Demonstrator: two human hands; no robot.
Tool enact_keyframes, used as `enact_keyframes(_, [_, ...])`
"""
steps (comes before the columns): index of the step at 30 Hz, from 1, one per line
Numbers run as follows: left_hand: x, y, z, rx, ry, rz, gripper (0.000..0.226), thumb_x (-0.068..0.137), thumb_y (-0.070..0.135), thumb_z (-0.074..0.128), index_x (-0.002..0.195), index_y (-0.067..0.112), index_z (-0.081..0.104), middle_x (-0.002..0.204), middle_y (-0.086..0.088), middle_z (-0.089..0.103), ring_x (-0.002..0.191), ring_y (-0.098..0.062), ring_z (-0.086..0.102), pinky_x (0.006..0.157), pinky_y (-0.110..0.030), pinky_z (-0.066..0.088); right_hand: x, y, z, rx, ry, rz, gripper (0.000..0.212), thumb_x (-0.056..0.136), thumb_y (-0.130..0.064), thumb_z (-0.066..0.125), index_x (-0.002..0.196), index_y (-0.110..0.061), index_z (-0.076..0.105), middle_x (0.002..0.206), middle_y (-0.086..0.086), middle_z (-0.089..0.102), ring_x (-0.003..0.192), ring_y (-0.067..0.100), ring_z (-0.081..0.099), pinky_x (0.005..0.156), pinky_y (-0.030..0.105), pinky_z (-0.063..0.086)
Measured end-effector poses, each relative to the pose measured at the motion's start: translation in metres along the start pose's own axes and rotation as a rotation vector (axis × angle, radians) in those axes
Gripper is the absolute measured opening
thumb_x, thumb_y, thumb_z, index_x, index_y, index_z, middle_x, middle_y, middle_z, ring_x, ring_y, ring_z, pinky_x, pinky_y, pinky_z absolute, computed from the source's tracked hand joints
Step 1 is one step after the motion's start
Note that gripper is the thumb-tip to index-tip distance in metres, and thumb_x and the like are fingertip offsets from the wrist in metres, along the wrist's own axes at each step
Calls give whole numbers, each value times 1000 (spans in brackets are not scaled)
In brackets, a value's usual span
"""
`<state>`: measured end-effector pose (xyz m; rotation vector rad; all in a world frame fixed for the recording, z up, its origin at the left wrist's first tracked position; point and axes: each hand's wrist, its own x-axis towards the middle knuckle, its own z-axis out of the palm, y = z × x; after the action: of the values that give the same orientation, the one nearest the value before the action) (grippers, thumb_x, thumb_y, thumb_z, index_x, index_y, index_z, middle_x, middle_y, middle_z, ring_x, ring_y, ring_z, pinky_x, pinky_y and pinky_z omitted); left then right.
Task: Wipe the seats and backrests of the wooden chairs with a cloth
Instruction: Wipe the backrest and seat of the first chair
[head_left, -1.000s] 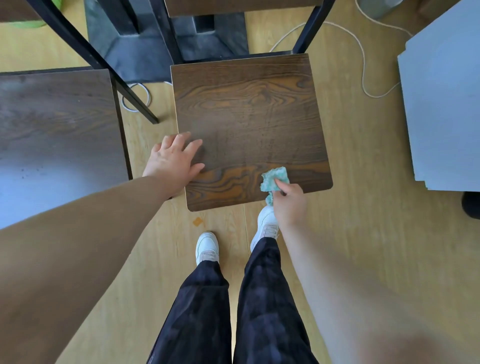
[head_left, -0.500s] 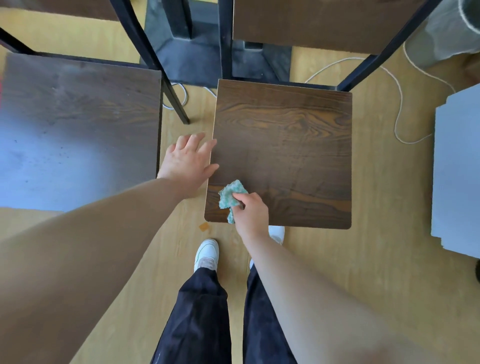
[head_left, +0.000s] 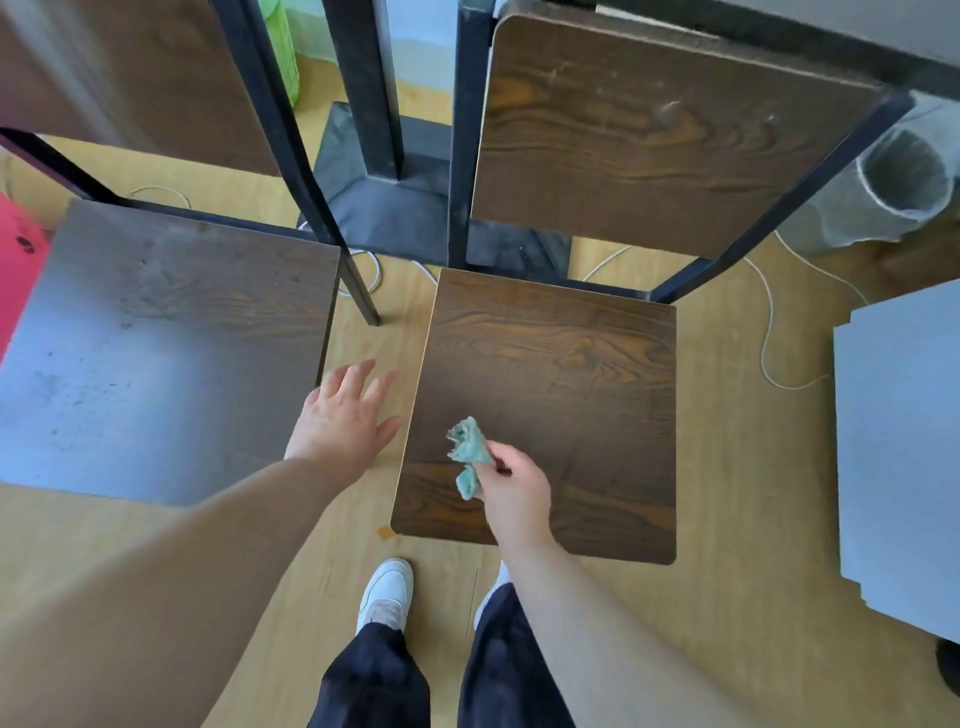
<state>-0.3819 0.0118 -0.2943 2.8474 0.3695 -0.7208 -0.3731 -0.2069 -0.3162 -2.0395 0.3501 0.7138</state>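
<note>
One cloth (head_left: 469, 453) bunched in right hand (head_left: 514, 491), long axis upright

A single wide-angle view is given, taken from the person's head and aimed forward and steeply down. The dark wood-grain square chair seat (head_left: 550, 415) is seen almost from straight above, at arm's length, with its upright backrest (head_left: 665, 140) foreshortened toward the top edge. The light wooden floor (head_left: 727, 597) and white shoes (head_left: 384, 592) are framed directly below. Straight lines are bent near the borders.
</note>
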Motion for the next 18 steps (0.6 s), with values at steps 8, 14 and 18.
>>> enact_keyframes(8, [30, 48, -26, -38, 1, -19, 64, 100, 55, 37, 156, 29, 18, 162, -2, 19, 146, -27, 18, 112, -43, 36, 43, -126, -120, -13, 98, -217, 35, 92, -32, 66, 126, -32, 63, 112, -19, 62, 100, 4, 62, 87, 20, 53])
enact_keyframes(14, [51, 71, -44, -102, 73, -65, 65, 100, 54, 40, 157, 30, 17, 162, -2, 19, 146, -27, 19, 116, -41, 28, 69, -256, -138, -116, 278, -796, 37, 92, -26, 66, 129, -20, 62, 116, -7, 60, 102, 3, 59, 77, 2, 48])
enact_keyframes(18, [65, 73, -47, -115, 81, -71, 65, 101, 55, 37, 157, 31, 13, 164, -2, 16, 148, -27, 16, 118, -42, 25, 84, -317, -130, -168, 456, -1185, 29, 90, -13, 68, 118, -8, 68, 106, 6, 62, 95, 9, 59, 77, 9, 47])
